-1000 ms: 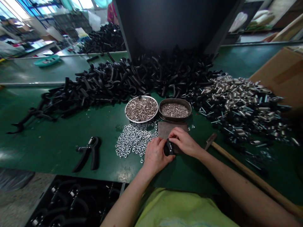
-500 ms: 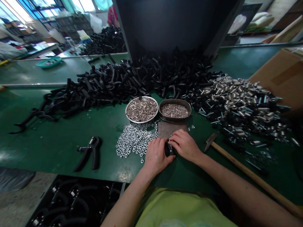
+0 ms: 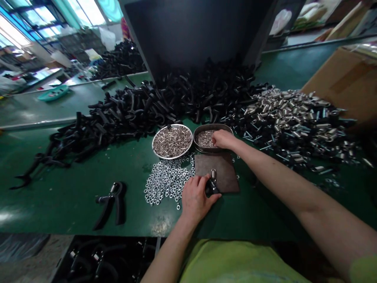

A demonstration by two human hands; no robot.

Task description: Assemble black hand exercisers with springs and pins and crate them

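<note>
My left hand (image 3: 196, 197) is closed around a black hand grip (image 3: 214, 188) with a coil spring at its top, holding it at the lower left of a flat metal plate (image 3: 228, 173). Much of that grip is hidden by my fingers. My right hand (image 3: 223, 139) reaches into an oval tin (image 3: 206, 149) of small metal pieces (image 3: 204, 138), fingertips pinched together among them; whatever is between them cannot be made out. Beside the tin is a round dish (image 3: 152, 148) heaped with small metal pins (image 3: 172, 141). Loose ring-shaped nuts (image 3: 165, 182) lie left of my left hand.
Another hand grip (image 3: 119, 204) lies on the green table (image 3: 73, 196) at left. Black handles (image 3: 138, 104) are piled along the back. Springs (image 3: 288, 110) and bolts with black parts heap at right, before a cardboard box (image 3: 338, 78). A dark panel (image 3: 200, 35) stands behind.
My right hand has left the hand grip and moved up into the oval tin. My left hand keeps hold of the grip. The view has shifted, and the hammer no longer shows.
</note>
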